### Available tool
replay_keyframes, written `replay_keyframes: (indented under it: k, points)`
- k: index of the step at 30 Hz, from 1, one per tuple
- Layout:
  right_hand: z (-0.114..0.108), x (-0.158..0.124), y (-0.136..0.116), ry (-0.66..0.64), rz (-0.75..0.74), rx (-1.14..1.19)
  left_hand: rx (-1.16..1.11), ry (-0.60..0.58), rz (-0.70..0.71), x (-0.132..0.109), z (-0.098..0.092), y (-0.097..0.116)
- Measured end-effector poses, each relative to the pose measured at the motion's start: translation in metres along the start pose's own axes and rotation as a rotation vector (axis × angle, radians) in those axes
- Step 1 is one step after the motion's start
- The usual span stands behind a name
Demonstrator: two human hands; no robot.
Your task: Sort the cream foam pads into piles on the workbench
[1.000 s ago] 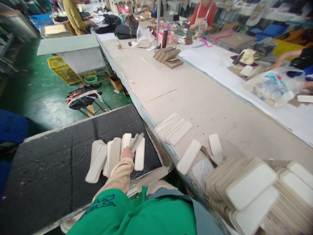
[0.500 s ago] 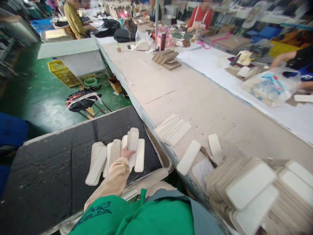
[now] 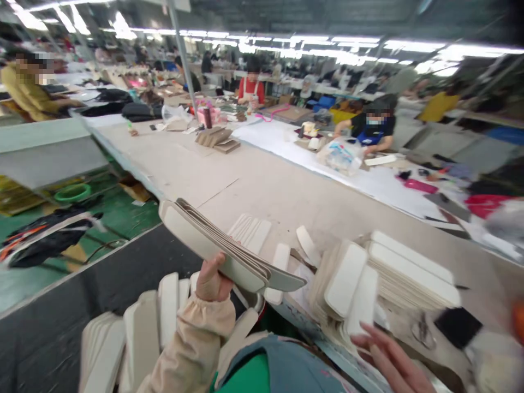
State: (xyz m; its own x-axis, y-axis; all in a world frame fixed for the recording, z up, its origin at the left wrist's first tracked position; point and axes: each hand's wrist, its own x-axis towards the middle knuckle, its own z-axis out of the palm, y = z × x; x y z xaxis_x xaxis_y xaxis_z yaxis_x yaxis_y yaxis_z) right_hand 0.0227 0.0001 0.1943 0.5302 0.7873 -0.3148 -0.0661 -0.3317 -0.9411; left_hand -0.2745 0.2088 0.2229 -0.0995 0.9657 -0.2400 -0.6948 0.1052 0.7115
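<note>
My left hand [image 3: 213, 279] grips a small bundle of long panels [image 3: 221, 245] with rounded corners, thumb on the near face and fingers hidden behind. The bundle is tilted, held above the dark board, its layers slightly fanned at the right end. At the lower right, my right hand [image 3: 388, 355] has its fingers stretched out, with nothing in it. It is near a tall stack of similar cream panels [image 3: 346, 278] on the table. More panels [image 3: 141, 327] lie in overlapping groups on the dark board at lower left.
A long beige table [image 3: 278, 191] runs away from me, bearing a fanned panel group [image 3: 250, 233] and brown stacked pieces [image 3: 216, 139]. A co-worker in a blue apron [image 3: 370, 136] sits across, by a plastic bag [image 3: 341, 155]. A covered stool [image 3: 49, 234] stands at left.
My left hand has lifted a bundle of panels off the dark board, up and towards the table. My right hand has come into view at lower right. The view has tilted up and turned right.
</note>
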Motion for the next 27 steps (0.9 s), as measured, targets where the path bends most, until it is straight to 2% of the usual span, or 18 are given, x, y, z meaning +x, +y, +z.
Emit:
replay_keyframes:
  k: [4, 7, 10, 13, 17, 19, 21, 25, 27]
  points:
    - [0.034, 0.016, -0.033, -0.004, -0.076, 0.616, -0.005, -0.197, 0.046, -0.019, 0.066, -0.013]
    - [0.055, 0.025, -0.056, -0.078, 0.007, 0.887, -0.012, -0.325, 0.057, -0.039, 0.097, -0.034]
    - [0.067, 0.02, -0.065, -0.163, 0.025, 1.036, 0.041, -0.398, -0.006, -0.064, 0.113, -0.063]
    - [0.074, 0.011, -0.064, -0.209, 0.031, 1.138, 0.151, -0.468, -0.042, -0.087, 0.117, -0.091]
    - [0.075, 0.005, -0.056, -0.253, 0.053, 1.237, 0.226, -0.535, -0.061, -0.099, 0.119, -0.107]
    - [0.069, 0.004, -0.051, -0.305, 0.073, 1.204, 0.231, -0.517, -0.064, -0.097, 0.122, -0.104]
    - [0.056, 0.003, -0.048, -0.347, 0.021, 1.093, 0.218, -0.496, -0.076, -0.096, 0.125, -0.099]
    - [0.021, -0.004, -0.052, -0.373, -0.344, 0.589, 0.221, -0.595, -0.201, -0.101, 0.127, -0.097]
    - [0.008, -0.011, -0.059, -0.326, -0.449, 0.258, 0.264, -0.659, -0.267, -0.106, 0.125, -0.102]
